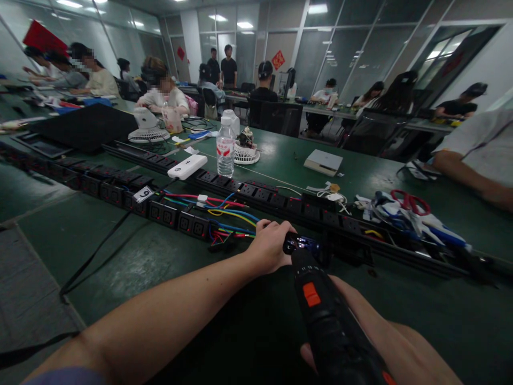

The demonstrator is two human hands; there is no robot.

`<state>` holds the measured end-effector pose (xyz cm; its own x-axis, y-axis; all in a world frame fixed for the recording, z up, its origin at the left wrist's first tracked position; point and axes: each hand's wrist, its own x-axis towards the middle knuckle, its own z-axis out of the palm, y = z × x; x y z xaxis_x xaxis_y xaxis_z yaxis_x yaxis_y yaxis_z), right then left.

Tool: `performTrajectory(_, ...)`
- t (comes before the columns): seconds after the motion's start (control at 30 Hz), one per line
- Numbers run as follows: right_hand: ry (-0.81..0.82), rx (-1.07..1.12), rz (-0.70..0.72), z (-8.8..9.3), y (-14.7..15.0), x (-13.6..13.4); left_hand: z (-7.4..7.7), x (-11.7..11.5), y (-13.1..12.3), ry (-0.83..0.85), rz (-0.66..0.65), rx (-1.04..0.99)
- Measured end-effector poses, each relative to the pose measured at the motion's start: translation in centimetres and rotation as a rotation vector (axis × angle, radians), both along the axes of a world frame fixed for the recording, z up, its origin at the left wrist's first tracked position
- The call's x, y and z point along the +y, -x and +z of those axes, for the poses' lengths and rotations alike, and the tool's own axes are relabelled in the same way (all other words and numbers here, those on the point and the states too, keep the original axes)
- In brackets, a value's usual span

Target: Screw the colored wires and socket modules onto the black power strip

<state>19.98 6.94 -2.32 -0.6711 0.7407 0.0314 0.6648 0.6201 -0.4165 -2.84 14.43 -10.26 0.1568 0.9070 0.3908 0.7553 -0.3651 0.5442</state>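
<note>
A black cordless screwdriver [320, 310] with an orange switch points away from me at a long black power strip [256, 195] lying across the green table [120, 267]. My right hand [352, 331] is wrapped round the tool's grip from below. My left hand [270, 246] is closed round the tool's lit front end, beside the strip's open end, where red, blue and yellow wires [224, 211] spill out.
A second black power strip [100, 187] with a number tag lies to the left. A water bottle [225, 147], small fans, a white box [323, 162] and red-handled scissors [409, 202] sit behind. Another person's arm [473, 176] rests at right. Several people sit at far tables.
</note>
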Motion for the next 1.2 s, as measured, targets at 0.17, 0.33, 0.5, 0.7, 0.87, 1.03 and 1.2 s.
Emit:
performTrajectory(0.17,0.081,-0.099,-0.01,0.2,0.1,-0.4,0.2,-0.1,0.0,-0.013,-0.007,-0.006)
performTrajectory(0.33,0.076,-0.053,-0.004,0.6,0.5,-0.5,0.6,-0.3,0.0,0.028,-0.001,0.002)
performTrajectory(0.5,0.063,-0.046,0.017,1.0,0.9,-0.6,0.4,-0.3,0.0,0.01,-0.008,0.001)
performTrajectory(0.7,0.08,-0.064,0.003,0.9,1.1,-0.6,0.3,-0.2,0.0,-0.009,-0.012,-0.003)
performTrajectory(0.87,0.119,-0.069,0.002,1.1,1.1,-0.6,0.4,-0.3,0.0,0.001,-0.009,0.005)
performTrajectory(1.03,0.149,-0.111,-0.005,1.2,1.0,-0.6,0.4,-0.2,0.0,0.001,-0.012,0.006)
performTrajectory(1.2,0.182,-0.113,-0.007,1.0,1.0,-0.6,0.3,-0.2,0.0,0.02,0.001,0.01)
